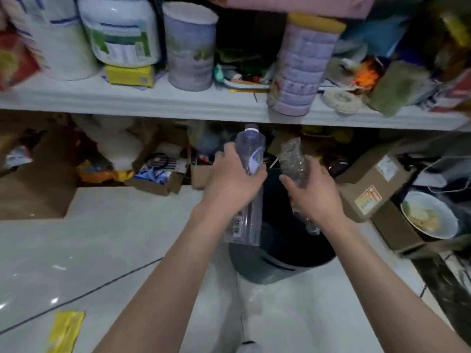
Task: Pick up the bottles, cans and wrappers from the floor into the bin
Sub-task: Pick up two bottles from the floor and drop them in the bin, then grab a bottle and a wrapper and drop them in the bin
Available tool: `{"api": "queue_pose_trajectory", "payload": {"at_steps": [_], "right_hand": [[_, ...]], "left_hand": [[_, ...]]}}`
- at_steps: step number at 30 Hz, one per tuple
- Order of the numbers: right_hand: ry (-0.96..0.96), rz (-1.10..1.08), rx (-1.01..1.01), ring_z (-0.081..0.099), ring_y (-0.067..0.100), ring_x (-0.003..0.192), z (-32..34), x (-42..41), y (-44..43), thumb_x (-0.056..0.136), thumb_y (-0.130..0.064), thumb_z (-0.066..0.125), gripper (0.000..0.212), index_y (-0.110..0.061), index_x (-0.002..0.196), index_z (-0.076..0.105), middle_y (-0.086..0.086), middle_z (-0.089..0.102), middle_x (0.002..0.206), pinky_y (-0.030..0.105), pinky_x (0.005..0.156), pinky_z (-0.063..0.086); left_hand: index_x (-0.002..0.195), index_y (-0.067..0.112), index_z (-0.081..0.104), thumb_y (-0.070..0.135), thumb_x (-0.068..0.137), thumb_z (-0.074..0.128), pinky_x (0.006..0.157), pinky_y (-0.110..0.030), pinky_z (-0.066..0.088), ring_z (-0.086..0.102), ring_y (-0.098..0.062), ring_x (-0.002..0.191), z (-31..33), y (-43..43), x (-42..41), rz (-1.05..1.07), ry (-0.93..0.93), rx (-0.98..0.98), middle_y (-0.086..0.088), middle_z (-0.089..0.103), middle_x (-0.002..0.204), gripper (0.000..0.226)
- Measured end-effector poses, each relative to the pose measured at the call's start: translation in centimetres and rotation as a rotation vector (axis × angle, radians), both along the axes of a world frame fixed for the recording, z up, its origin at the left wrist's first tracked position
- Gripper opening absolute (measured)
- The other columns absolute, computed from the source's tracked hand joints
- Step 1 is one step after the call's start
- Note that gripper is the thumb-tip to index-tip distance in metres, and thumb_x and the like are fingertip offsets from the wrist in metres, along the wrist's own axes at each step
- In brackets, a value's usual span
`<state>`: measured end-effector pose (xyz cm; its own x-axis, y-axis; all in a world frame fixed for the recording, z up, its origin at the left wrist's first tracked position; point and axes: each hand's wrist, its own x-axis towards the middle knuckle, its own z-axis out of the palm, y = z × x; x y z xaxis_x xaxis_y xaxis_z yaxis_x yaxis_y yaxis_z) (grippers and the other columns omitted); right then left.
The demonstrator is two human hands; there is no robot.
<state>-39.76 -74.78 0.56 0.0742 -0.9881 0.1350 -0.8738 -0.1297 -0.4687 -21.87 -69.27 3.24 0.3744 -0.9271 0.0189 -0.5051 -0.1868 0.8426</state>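
"Hands first, please: what are they holding?"

"On my feed the left hand (234,184) is clenched round the middle of a clear bottle (251,149). Its cap end tilts up and away, and its base hangs over the left rim of the bin (260,266). I see mostly the back of that hand, with the fingers wrapped round the far side."

"And the right?"

"The right hand (316,197) grips a crumpled bottle (293,159), thumb and fingers curled about it, above the bin's mouth. The two bottles are close together but apart."

"Anything else on the ground?"

"A yellow wrapper (65,329) lies flat on the floor (127,238), well to the left of the bin and nearer me. Behind the bin I see a shelf (153,100) crowded with tubs and tins."
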Motion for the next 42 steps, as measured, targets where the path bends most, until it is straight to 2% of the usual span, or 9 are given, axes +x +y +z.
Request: {"api": "queue_pose_trajectory", "payload": {"at_steps": [2, 4, 7, 11, 14, 20, 26, 32, 42], "right_hand": [[-0.039, -0.064, 0.083, 0.059, 0.029, 0.113, -2.6, -1.6, -1.3, 0.082, -0.066, 0.06, 0.07, -0.024, 0.135, 0.044, 0.005, 0.059, 0.129, 0.039, 0.083, 0.05], [-0.025, -0.116, 0.154, 0.06, 0.03, 0.112, -4.7, -2.8, -2.0, 0.082, -0.068, 0.059, 0.07, -0.021, 0.134, 0.045, 0.005, 0.059, 0.129, 0.036, 0.076, 0.046], [0.042, -0.139, 0.196, 0.061, 0.031, 0.108, -6.7, -4.3, -2.0, 0.082, -0.069, 0.06, 0.07, -0.018, 0.13, 0.047, 0.007, 0.06, 0.123, 0.037, 0.075, 0.046], [0.08, -0.156, 0.2, 0.058, 0.032, 0.114, -7.6, -5.6, -1.5, 0.082, -0.068, 0.061, 0.075, -0.016, 0.135, 0.047, 0.011, 0.057, 0.128, 0.041, 0.088, 0.05], [0.089, -0.174, 0.177, 0.056, 0.032, 0.118, -7.4, -6.0, -1.1, 0.085, -0.064, 0.06, 0.072, -0.016, 0.138, 0.045, 0.011, 0.055, 0.129, 0.043, 0.092, 0.049], [0.087, -0.14, 0.063, 0.057, 0.031, 0.115, -5.1, -4.6, -1.0, 0.09, -0.057, 0.056, 0.059, -0.018, 0.135, 0.05, 0.009, 0.059, 0.125, 0.041, 0.086, 0.05], [0.062, 0.025, 0.014, 0.053, 0.027, 0.116, -2.1, 2.3, 0.1, 0.089, -0.058, 0.058, 0.059, -0.019, 0.132, 0.051, 0.006, 0.055, 0.126, 0.038, 0.088, 0.047], [0.045, 0.295, -0.001, 0.048, 0.028, 0.123, -0.5, 13.5, 3.4, 0.089, -0.06, 0.056, 0.063, -0.025, 0.14, 0.044, 0.005, 0.049, 0.133, 0.048, 0.099, 0.047], [0.111, 0.691, -0.004, 0.052, 0.03, 0.119, -4.9, 31.6, 15.8, 0.084, -0.063, 0.059, 0.065, -0.022, 0.133, 0.053, 0.008, 0.054, 0.128, 0.048, 0.099, 0.046]], "left_hand": [[0.128, 0.02, 0.04, 0.05, 0.083, 0.065, 0.057, -0.023, 0.034, 0.048, -0.013, 0.085, -1.3, -2.0, -1.8, -0.022, -0.005, 0.04, 0.001, 0.053, 0.113, 0.059], [0.128, 0.018, 0.04, 0.05, 0.085, 0.063, 0.053, -0.021, 0.034, 0.051, -0.014, 0.085, -2.9, -3.1, -3.3, -0.066, -0.036, 0.083, 0.002, 0.052, 0.11, 0.058], [0.13, 0.014, 0.041, 0.05, 0.085, 0.063, 0.073, -0.034, 0.051, 0.059, -0.024, 0.1, -5.7, -3.8, -4.8, -0.105, -0.031, 0.138, -0.005, 0.052, 0.118, 0.061], [0.138, 0.011, 0.037, 0.05, 0.088, 0.061, 0.093, -0.04, 0.05, 0.054, -0.03, 0.115, -7.1, -4.0, -6.3, -0.115, -0.037, 0.174, -0.011, 0.047, 0.132, 0.069], [0.142, 0.011, 0.034, 0.05, 0.092, 0.055, 0.094, -0.039, 0.048, 0.051, -0.027, 0.118, -7.1, -3.8, -6.3, -0.107, -0.062, 0.161, -0.01, 0.044, 0.135, 0.066], [0.137, 0.017, 0.038, 0.047, 0.095, 0.05, 0.088, -0.039, 0.048, 0.052, -0.023, 0.111, -6.6, -1.9, -3.4, -0.109, -0.137, 0.159, -0.004, 0.045, 0.128, 0.053], [0.135, 0.017, 0.041, 0.047, 0.094, 0.05, 0.094, -0.043, 0.046, 0.05, -0.028, 0.12, -5.2, 2.4, 3.1, -0.042, -0.25, 0.197, -0.007, 0.049, 0.132, 0.052], [0.131, 0.014, 0.045, 0.046, 0.093, 0.051, 0.093, -0.046, 0.046, 0.05, -0.032, 0.118, -4.3, 10.1, 13.4, 0.167, -0.328, 0.214, -0.01, 0.05, 0.13, 0.05], [0.136, 0.015, 0.044, 0.047, 0.094, 0.048, 0.099, -0.046, 0.042, 0.05, -0.032, 0.12, -8.7, 28.6, 27.1, 0.562, -0.265, 0.372, -0.011, 0.047, 0.135, 0.053]]}}
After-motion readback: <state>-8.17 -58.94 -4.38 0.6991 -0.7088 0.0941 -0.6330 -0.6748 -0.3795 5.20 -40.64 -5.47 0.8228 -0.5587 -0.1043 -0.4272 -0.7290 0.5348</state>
